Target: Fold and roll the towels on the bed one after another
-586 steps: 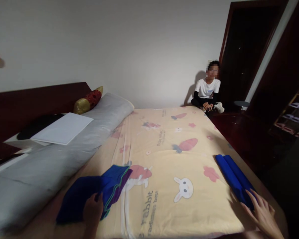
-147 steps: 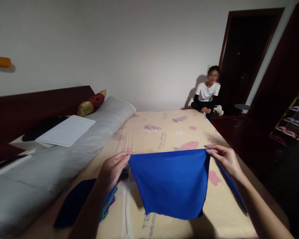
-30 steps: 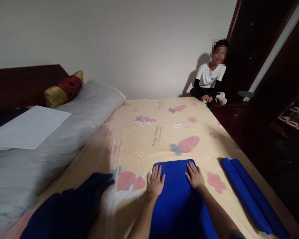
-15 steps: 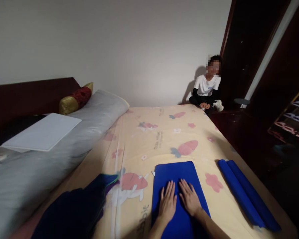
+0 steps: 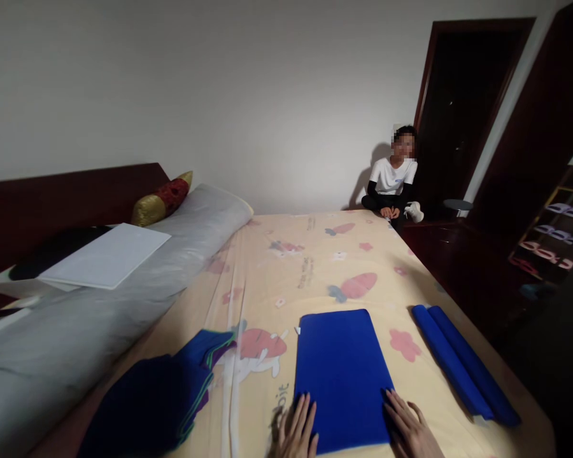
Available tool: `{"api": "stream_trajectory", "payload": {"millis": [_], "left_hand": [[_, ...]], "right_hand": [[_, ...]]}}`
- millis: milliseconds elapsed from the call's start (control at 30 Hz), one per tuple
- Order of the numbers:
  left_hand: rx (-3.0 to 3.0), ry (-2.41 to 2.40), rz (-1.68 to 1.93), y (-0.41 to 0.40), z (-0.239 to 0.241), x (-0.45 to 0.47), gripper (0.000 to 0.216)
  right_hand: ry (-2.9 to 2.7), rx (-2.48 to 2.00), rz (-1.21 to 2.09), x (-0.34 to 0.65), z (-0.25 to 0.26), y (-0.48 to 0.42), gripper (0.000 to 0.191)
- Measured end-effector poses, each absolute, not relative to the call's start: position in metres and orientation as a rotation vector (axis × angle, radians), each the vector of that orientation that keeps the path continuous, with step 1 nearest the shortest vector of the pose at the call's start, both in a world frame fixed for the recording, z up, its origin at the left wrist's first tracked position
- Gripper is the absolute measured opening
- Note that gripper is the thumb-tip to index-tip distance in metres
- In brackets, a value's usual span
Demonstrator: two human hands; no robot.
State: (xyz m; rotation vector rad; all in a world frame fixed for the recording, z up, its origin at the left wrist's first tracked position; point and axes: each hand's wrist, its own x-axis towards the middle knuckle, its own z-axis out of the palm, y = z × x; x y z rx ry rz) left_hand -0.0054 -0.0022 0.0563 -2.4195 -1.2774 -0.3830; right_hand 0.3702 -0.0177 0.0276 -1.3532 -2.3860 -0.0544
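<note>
Blue folded cloth (image 5: 341, 375) is lying flat as a smooth, round-cornered rectangle on the near part of the bed sheet (image 5: 315, 267). It is sitting between a rumpled navy pile (image 5: 157, 401) and two tight blue rolls (image 5: 463, 362). Half a second ago both palms were pressing side by side on its middle; now they are sitting apart at its near edge. The left hand (image 5: 296, 432) is resting open at the left near corner and the right hand (image 5: 410, 429) at the right one, fingers spread, gripping nothing. The sheet is cream, printed with carrots and rabbits. A long grey bolster (image 5: 124, 299) is carrying a flat white board (image 5: 105, 254). A person (image 5: 391, 184) is sitting at the far end.
</note>
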Motion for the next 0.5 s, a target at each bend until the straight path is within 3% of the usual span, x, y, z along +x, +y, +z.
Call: {"api": "stream_trajectory", "payload": {"millis": [267,400,500], "left_hand": [[-2.478,-0.606,-0.568,-0.011,0.038,0.048,0.039],[-2.501,-0.638,-0.669,-0.018,0.020,0.035,0.032],[-2.487,-0.937,-0.769,-0.026,0.018,0.013,0.027]], "right_hand": [[-2.388,-1.070,-0.116,0.318,0.030,-0.028,0.027],[-2.380,-1.148,-0.008,0.329,0.042,-0.030,0.025],[-2.355,-1.195,0.101,0.354,0.050,-0.033,0.027]]}}
